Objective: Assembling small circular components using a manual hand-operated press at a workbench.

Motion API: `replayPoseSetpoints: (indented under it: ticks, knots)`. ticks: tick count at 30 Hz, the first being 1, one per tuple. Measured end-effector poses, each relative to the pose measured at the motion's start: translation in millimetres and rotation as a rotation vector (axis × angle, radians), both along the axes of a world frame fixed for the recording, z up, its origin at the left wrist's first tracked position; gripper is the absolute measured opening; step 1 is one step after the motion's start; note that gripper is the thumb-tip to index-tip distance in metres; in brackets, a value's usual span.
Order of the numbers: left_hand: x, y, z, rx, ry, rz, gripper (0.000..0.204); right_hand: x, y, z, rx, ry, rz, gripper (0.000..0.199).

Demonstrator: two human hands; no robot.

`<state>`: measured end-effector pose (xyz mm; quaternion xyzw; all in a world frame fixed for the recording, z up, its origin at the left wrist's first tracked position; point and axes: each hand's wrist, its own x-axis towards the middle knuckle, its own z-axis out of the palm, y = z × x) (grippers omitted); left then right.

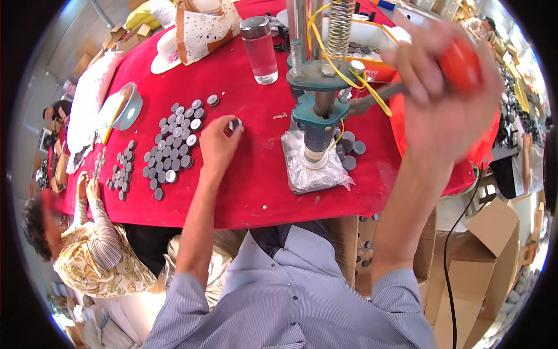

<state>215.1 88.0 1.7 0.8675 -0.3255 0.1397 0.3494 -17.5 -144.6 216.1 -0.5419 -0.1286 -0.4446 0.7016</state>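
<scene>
Between the thumb and fingertips of my left hand is a small grey round cap, held just above the red cloth. My raised right hand, blurred by motion, is closed on the red ball knob of a lever. That lever runs to a green hand press with a tall coil spring. The press's ram reaches down to a base plate wrapped in clear plastic; what lies under the ram is hidden. Many grey caps, some showing pale faces, lie left of my left hand.
Several more caps sit right of the press. Toward the back stand a clear bottle and a patterned bag. A bowl is at left, where another person handles small pieces. Cardboard boxes and a black cable are at lower right.
</scene>
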Motion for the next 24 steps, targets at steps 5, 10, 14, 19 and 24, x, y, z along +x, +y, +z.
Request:
replayPoseSetpoints:
  ticks: [5,10,14,19,24]
  knots:
    - [-107,-22,38,-0.199,0.292,-0.308,0.039,54,-23,25,0.199,0.163,0.004,0.045]
    - [-138,-49,38,-0.112,0.238,-0.384,0.055,49,-18,28,0.163,0.138,0.025,0.046]
    - [-136,-61,30,-0.074,0.137,-0.375,0.062,34,-11,17,0.112,0.11,0.059,0.046]
    - [-136,-60,29,-0.151,0.168,-0.416,0.065,-25,7,-20,-0.055,-0.128,0.052,0.041]
    - [-95,-32,32,-0.225,0.306,-0.353,0.047,-78,32,-91,-0.221,-0.158,-0.111,0.042]
